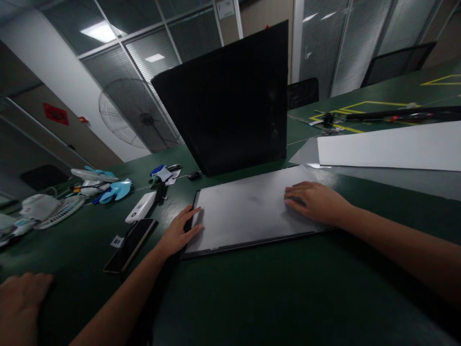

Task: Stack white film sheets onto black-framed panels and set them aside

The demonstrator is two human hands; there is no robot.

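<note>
We see a shallow dark frame (259,241) on the green counter (245,298), a smooth white sheet (241,206) lying within its rim; our left hand (180,231) touches the left edge, its grip released with fingers spread; our right hand (315,202) rests on the sheet's right part, its grip released too; behind the frame stands a flat, four-cornered black panel (234,105); a slim rectangular phone (129,247) lies to the left, near our left hand.

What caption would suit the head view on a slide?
Left hand and right hand on a white sheet, a black panel standing behind it on the green table.
</note>
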